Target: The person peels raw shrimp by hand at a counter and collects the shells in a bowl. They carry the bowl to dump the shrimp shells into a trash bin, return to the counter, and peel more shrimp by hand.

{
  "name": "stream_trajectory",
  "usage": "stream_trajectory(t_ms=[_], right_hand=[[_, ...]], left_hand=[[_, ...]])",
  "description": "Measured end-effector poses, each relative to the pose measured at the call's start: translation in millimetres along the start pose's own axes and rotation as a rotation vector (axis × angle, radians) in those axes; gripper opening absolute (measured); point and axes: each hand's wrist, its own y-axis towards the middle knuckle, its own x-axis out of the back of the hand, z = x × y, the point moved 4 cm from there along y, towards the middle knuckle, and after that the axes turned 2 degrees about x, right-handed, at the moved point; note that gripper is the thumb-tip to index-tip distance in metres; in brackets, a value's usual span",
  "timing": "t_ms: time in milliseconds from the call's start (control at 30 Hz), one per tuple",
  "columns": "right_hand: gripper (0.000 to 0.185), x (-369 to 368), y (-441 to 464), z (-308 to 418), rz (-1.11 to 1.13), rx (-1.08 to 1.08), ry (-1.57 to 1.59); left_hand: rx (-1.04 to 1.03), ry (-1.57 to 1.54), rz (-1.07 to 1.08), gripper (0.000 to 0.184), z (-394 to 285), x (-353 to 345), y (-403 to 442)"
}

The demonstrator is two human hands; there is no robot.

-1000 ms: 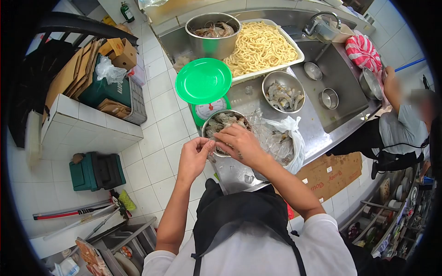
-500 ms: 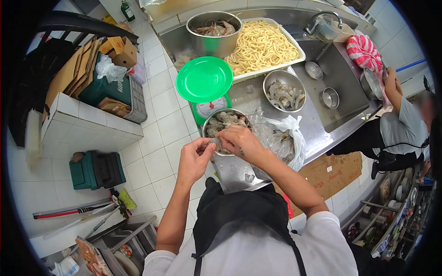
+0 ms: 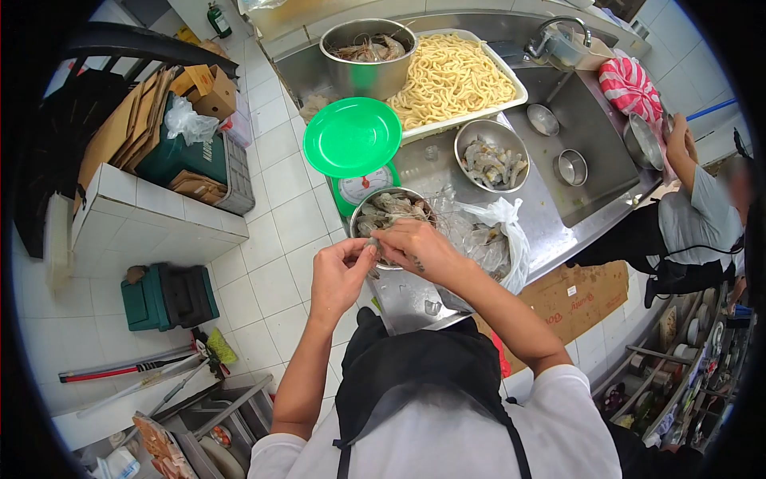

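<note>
Over a metal bowl (image 3: 353, 222) of whole grey shrimp, my two hands work close together. My left hand (image 3: 339, 275) pinches a shrimp (image 3: 373, 249) between thumb and fingers, near the bowl's front rim. Against the same shrimp, my right hand (image 3: 419, 246) has its fingertips closed; its palm side is hidden. More unpeeled shrimp (image 3: 391, 203) fill the bowl behind my fingers. To the right lies a clear plastic bag (image 3: 479, 239) with shrimp inside. Farther back, a second metal bowl (image 3: 488, 130) holds peeled shrimp (image 3: 493, 166).
A green scale (image 3: 361, 185) with a green plate (image 3: 351, 137) stands behind the bowl. Beyond are a pot (image 3: 363, 78) of shrimp and a tray (image 3: 519, 97) of thick noodles. The sink (image 3: 606, 152) holds small bowls. A co-worker (image 3: 694, 211) stands at right.
My fingers have shifted slightly on the shrimp, and my right fingertips have moved a little left. The bowls and the other things stay in place.
</note>
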Motion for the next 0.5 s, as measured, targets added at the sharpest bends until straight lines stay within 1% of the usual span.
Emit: stream_trajectory(t_ms=[133,200,233,300,333,400,500], right_hand=[[0.022,-6.9,-3.1,-7.3,-0.059,0.003,0.01],[0.023,-4.4,-4.1,-14.0,-0.164,-0.172,0.164],[0.023,-3.4,-3.9,-12.2,-0.163,-0.171,0.166],[0.023,-0.4,-5.8,-13.0,-0.153,-0.331,0.309],[0.023,0.7,-6.9,-11.8,-0.15,-0.329,0.309],[0.023,3.2,-9.5,-4.6,-0.135,-0.193,0.175],[0.023,-0.4,-10.9,-10.5,-0.132,-0.174,0.122]], left_hand=[[-0.006,-0.065,0.007,0.021,3.6,-2.1,-1.5],[0.011,-0.076,0.015,0.021,3.1,-2.6,-2.0],[0.026,-0.087,0.023,0.022,3.2,-2.4,-2.0],[0.022,-0.111,-0.015,0.022,7.9,-0.3,0.9],[0.017,-0.136,-0.05,0.023,9.1,1.2,2.2],[0.022,-0.151,-0.04,0.024,6.8,1.1,2.0],[0.024,-0.162,-0.028,0.024,5.2,-1.0,1.9]])
